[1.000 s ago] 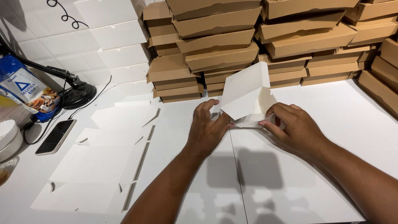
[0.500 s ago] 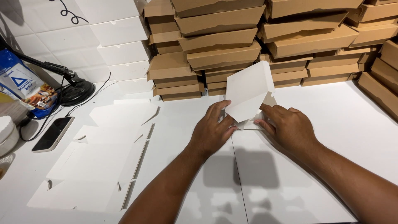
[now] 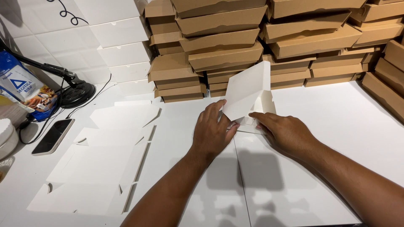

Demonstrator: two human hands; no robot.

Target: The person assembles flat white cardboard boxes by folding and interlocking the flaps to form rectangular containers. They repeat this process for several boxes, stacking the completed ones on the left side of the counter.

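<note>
White cardboard box blank (image 3: 248,90), half folded, stands on the tabletop (image 3: 336,138) between a person's two hands, one panel raised on a tilt and a side flap upright behind it. The left hand (image 3: 214,130) lies flat with fingers spread, pressing the sheet's base down at the fold, thumb against the raised panel's lower edge; the right hand (image 3: 286,132) rests palm down just beside it, fingertips pinning the base under the upright flap. Neither hand is closed around anything. The work appears to be at the wall-raising stage of forming a box; the next move probably calls for holding the base firm while a wall is creased. Left of the left hand lie flat white blanks (image 3: 105,168), farther off a phone (image 3: 54,135) and a black lamp base (image 3: 78,94). Beyond both hands rise stacks of finished brown boxes (image 3: 261,42).
</note>
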